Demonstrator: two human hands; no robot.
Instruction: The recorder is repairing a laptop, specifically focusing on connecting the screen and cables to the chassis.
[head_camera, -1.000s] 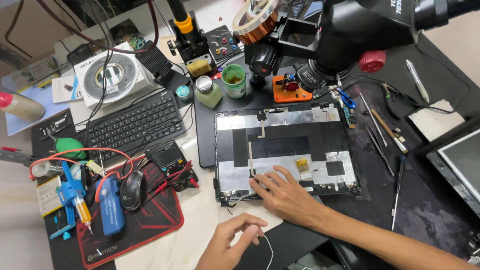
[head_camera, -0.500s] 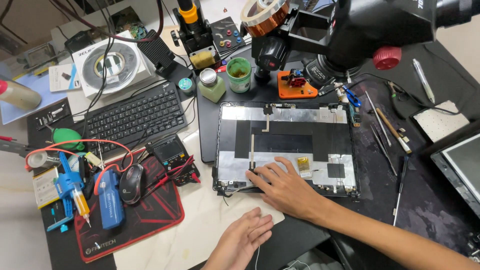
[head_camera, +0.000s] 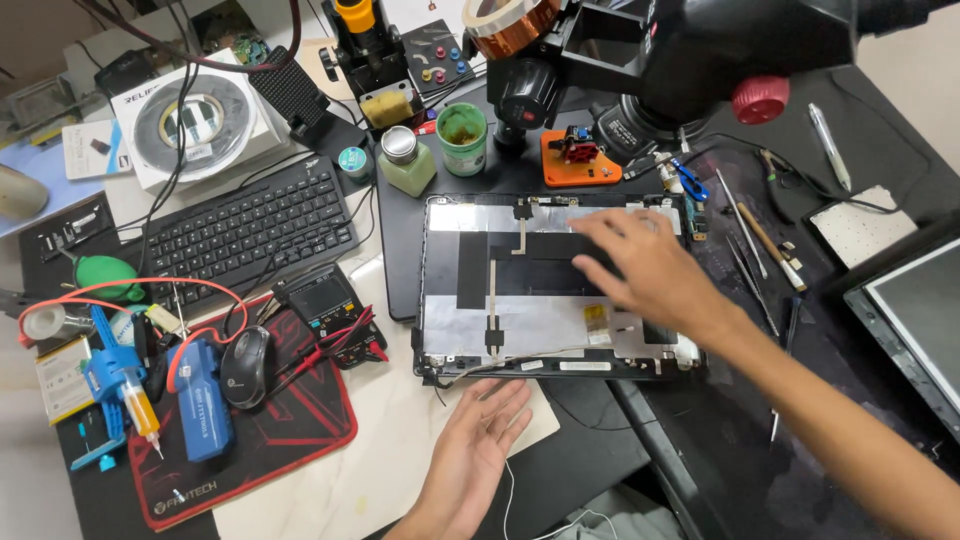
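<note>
An opened laptop lid panel (head_camera: 545, 325) with silver foil, black tape strips and a thin cable lies on the black bench mat. My right hand (head_camera: 645, 265) hovers over its upper right part, fingers spread, blurred, holding nothing. My left hand (head_camera: 480, 445) rests flat, palm up and fingers apart, on the white sheet (head_camera: 375, 470) just below the panel's lower edge. A thin white wire (head_camera: 507, 495) runs beside my left wrist.
A black keyboard (head_camera: 245, 230), a mouse (head_camera: 246, 365) on a red-and-black pad, a small meter (head_camera: 320, 300) and a blue tool (head_camera: 200, 400) lie at left. Small bottles (head_camera: 405, 160), an orange holder (head_camera: 580, 155) and a microscope arm (head_camera: 700, 50) stand behind. Tweezers (head_camera: 765, 245) and a screen (head_camera: 915, 315) are at right.
My right hand has lifted from the panel's lower edge and moved up and right across it. My left hand has opened and shifted up toward the panel. The view has shifted.
</note>
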